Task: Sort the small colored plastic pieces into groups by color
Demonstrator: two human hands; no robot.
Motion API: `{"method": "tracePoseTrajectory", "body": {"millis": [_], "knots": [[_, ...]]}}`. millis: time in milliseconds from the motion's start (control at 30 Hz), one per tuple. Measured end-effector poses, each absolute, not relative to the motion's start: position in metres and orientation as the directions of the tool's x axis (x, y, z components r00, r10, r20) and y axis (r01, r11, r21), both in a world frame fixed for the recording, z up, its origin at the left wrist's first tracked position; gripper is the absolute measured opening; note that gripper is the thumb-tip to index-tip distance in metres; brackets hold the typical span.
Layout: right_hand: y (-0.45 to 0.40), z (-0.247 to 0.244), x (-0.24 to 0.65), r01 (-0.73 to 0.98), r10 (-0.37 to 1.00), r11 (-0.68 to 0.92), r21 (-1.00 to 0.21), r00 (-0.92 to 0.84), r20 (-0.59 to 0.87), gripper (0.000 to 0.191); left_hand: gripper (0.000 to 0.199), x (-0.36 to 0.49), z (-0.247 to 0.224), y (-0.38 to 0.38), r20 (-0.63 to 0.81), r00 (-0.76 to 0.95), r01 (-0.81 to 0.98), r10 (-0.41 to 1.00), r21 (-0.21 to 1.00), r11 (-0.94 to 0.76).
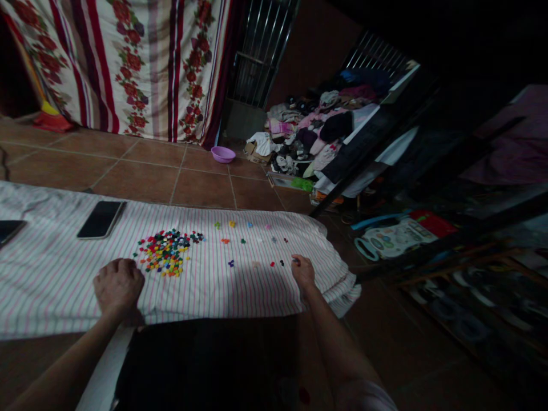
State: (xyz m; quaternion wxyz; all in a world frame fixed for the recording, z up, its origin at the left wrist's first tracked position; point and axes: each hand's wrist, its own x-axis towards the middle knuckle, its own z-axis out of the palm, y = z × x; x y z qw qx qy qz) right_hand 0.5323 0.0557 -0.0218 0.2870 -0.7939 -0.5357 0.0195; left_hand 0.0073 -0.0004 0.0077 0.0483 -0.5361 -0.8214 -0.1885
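Observation:
My right hand (pixel 303 270) is at the right end of the striped cloth (pixel 188 299), fingers pinched on a small dark bluish piece (pixel 295 261). Just left of it lie a few black pieces (pixel 282 263) and a red piece (pixel 272 264). Small groups sorted by colour sit in loose rows, among them purple pieces (pixel 231 263), orange pieces (pixel 225 241) and yellow pieces (pixel 232 224). My left hand (pixel 119 283) rests curled on the cloth, its fingertips hidden. Beside it spreads a mixed heap of small colourful pieces (pixel 166 254).
A phone (pixel 100 219) lies on the cloth behind my left hand, and another dark device (pixel 9 229) is at the left edge. Beyond are a tiled floor (pixel 145 177), a purple basin (pixel 223 154), a clothes pile (pixel 317 131) and a dark slanted frame (pixel 363 165) at right.

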Motion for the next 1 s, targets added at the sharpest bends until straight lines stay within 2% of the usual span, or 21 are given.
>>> {"method": "tracePoseTrajectory", "body": {"millis": [300, 400, 533, 800, 1000], "knots": [[0.046, -0.02, 0.533, 0.802, 0.83, -0.319, -0.505, 0.494, 0.261, 0.033, 0.034, 0.007, 0.009, -0.001, 0.257, -0.425, 0.899, 0.868, 0.235, 0.37], [0.044, -0.017, 0.522, 0.819, 0.801, -0.301, -0.489, 0.495, 0.336, 0.035, 0.036, 0.005, 0.004, 0.0, 0.258, -0.42, 0.903, 0.87, 0.209, 0.374], [0.046, -0.011, 0.488, 0.859, 0.807, -0.134, -0.495, 0.384, 0.448, 0.037, 0.035, 0.002, -0.005, 0.002, 0.305, -0.416, 0.908, 0.857, 0.201, 0.369], [0.052, -0.011, 0.357, 0.756, 0.867, 0.292, -0.586, 0.049, 0.496, 0.028, 0.033, 0.001, -0.007, 0.003, 0.303, -0.418, 0.906, 0.856, 0.215, 0.366], [0.054, -0.025, 0.27, 0.628, 0.88, 0.438, -0.644, -0.151, 0.451, 0.027, 0.028, 0.0, -0.01, 0.005, 0.327, -0.408, 0.909, 0.852, 0.231, 0.347]]}}
